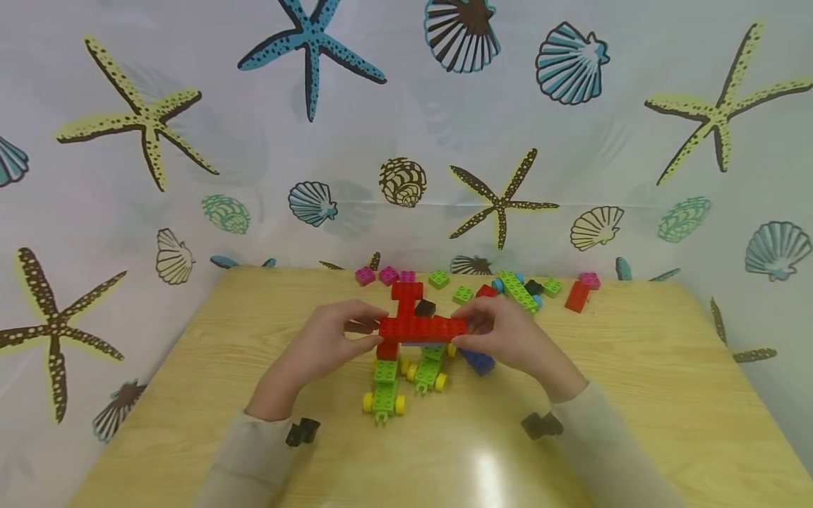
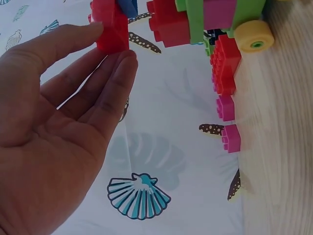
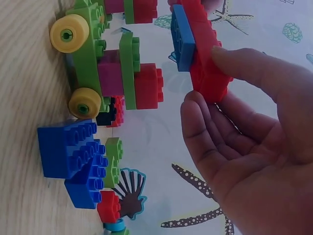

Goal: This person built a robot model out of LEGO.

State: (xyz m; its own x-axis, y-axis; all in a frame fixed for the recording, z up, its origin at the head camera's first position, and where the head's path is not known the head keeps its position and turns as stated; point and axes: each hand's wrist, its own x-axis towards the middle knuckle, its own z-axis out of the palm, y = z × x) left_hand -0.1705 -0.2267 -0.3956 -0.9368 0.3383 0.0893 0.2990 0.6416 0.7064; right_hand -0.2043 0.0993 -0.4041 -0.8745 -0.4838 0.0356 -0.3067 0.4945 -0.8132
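Observation:
My left hand (image 1: 324,342) pinches the left end of a long red bar of toy bricks (image 1: 422,329) between thumb and fingers. At its right end, my right hand (image 1: 508,335) pinches the same bar. A blue brick (image 3: 182,41) is attached to the bar's underside. The bar is held in the air, apart from two green wheeled bases (image 1: 384,395) with yellow wheels (image 3: 69,33) on the table. Stacked on a base are a purple brick (image 3: 108,72), a green brick (image 3: 128,71) and a red brick (image 3: 148,85).
Blue bricks (image 3: 63,152) lie right of the bases. Behind are red bricks (image 2: 225,63), several pink bricks (image 1: 365,276), green bricks (image 1: 438,279), a green base with blue wheels (image 1: 517,291) and a red plate (image 1: 576,296). A patterned cloth (image 1: 381,141) hangs at the table's back.

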